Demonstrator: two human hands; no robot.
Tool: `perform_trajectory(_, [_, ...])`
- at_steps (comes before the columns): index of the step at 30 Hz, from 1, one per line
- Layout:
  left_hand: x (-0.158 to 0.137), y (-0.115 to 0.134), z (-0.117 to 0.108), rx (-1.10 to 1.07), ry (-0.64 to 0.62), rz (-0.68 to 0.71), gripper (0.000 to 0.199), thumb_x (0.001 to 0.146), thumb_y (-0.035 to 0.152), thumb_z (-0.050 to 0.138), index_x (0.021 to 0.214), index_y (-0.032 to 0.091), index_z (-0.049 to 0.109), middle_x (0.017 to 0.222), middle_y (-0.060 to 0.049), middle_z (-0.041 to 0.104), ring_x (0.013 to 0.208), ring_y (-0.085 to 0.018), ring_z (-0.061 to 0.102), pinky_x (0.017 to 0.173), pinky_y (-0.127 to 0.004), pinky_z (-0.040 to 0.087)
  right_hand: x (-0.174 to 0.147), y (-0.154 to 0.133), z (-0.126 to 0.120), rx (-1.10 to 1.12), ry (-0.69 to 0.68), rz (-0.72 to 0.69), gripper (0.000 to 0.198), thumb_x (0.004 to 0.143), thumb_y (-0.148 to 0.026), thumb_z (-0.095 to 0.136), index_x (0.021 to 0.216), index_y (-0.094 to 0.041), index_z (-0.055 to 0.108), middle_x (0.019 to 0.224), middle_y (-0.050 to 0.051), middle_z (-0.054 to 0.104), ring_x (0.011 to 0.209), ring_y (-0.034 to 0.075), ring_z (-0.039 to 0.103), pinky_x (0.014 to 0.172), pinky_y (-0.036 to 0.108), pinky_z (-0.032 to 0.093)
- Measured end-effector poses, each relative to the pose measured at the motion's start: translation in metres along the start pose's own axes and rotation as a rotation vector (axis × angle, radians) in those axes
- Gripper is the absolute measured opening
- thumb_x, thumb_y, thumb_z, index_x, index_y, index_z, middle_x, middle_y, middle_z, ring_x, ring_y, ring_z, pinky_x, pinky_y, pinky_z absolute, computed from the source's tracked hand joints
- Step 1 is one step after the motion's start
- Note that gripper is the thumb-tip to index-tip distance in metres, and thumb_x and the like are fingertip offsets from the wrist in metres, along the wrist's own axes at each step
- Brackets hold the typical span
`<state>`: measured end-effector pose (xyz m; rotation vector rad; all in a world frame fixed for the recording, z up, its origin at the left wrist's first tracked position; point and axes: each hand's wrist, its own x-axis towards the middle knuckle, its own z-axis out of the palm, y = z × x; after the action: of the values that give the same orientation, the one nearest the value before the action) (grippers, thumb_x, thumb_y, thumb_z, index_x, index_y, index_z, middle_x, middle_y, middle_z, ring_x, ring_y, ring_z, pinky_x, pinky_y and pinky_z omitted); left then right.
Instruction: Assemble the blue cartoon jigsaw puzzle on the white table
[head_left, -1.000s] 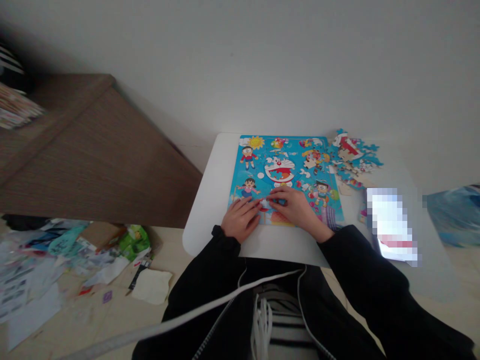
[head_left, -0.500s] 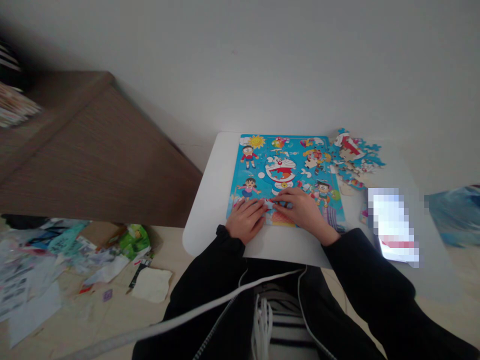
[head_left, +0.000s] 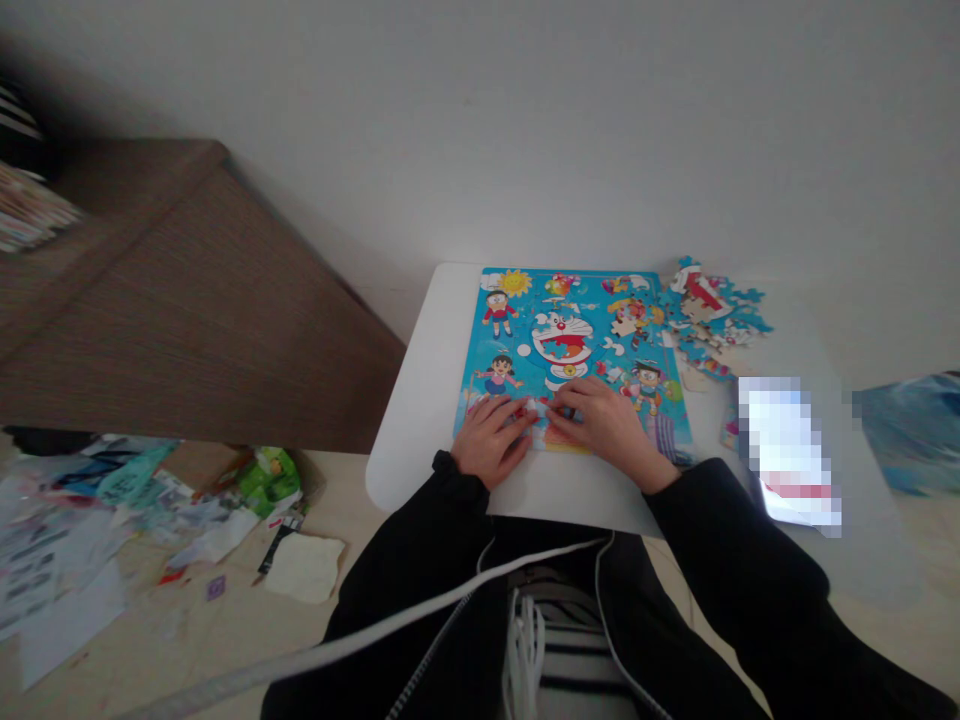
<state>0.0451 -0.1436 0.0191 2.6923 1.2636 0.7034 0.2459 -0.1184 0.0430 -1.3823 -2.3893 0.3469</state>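
A blue jigsaw puzzle (head_left: 577, 340) with cartoon figures lies on the white table. Near its lower edge my left hand (head_left: 491, 437) rests palm down, fingers stretched out, fingertips beside a small white and red patch. My right hand (head_left: 604, 428) is just to the right, thumb and index finger brought together on a puzzle piece (head_left: 545, 405) that they partly hide. Loose puzzle pieces (head_left: 709, 310) are heaped at the board's upper right, some overlapping its edge. A few pieces also lie on the picture around the large round cat face.
A phone (head_left: 787, 450) with a lit, blurred screen lies on the white table (head_left: 409, 420), right of the board. To the left stands a brown wooden cabinet (head_left: 187, 290). Bags and papers (head_left: 195, 500) litter the floor. A white cord (head_left: 360, 645) crosses before my lap.
Both hands stay almost in place at the board's lower edge, with only slight finger movement. The board and heap of loose pieces look the same.
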Motion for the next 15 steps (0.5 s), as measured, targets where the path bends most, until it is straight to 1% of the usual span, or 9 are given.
perform_trajectory(3, [-0.0005, -0.0014, 0.0003, -0.007, 0.01, 0.019, 0.03, 0.085, 0.027, 0.045, 0.11, 0.017, 0.058, 0.117, -0.007, 0.057, 0.109, -0.025, 0.048, 0.093, -0.046, 0.041, -0.0009, -0.0016, 0.0008, -0.026, 0.021, -0.005, 0.023, 0.081, -0.037, 0.052, 0.093, -0.021, 0.063, 0.092, 0.003, 0.062, 0.087, 0.017, 0.054, 0.069, 0.025, 0.042])
perform_trajectory(5, [-0.0006, -0.002, 0.0006, -0.007, 0.021, 0.028, 0.03, 0.085, 0.026, 0.045, 0.11, 0.016, 0.057, 0.117, -0.007, 0.057, 0.109, -0.025, 0.049, 0.092, -0.046, 0.042, -0.0011, -0.0027, 0.0013, -0.034, 0.021, -0.012, 0.027, 0.08, -0.04, 0.053, 0.098, -0.022, 0.062, 0.094, 0.003, 0.061, 0.089, 0.017, 0.054, 0.07, 0.025, 0.042])
perform_trajectory(9, [-0.0008, -0.0023, 0.0004, -0.009, 0.066, 0.019, 0.028, 0.084, 0.024, 0.047, 0.108, 0.014, 0.058, 0.114, -0.007, 0.059, 0.107, -0.025, 0.05, 0.091, -0.045, 0.044, 0.0004, -0.0053, 0.0002, -0.06, 0.005, -0.006, 0.027, 0.081, -0.04, 0.052, 0.096, -0.022, 0.063, 0.094, 0.004, 0.061, 0.09, 0.017, 0.054, 0.069, 0.025, 0.043])
perform_trajectory(15, [-0.0012, -0.0015, -0.0021, -0.013, 0.145, -0.021, 0.024, 0.082, 0.021, 0.049, 0.102, 0.015, 0.061, 0.106, -0.006, 0.063, 0.103, -0.022, 0.054, 0.089, -0.041, 0.047, 0.0041, -0.0061, -0.0017, -0.056, -0.024, 0.005, 0.026, 0.079, -0.04, 0.054, 0.095, -0.022, 0.064, 0.092, 0.003, 0.062, 0.087, 0.017, 0.055, 0.068, 0.025, 0.043])
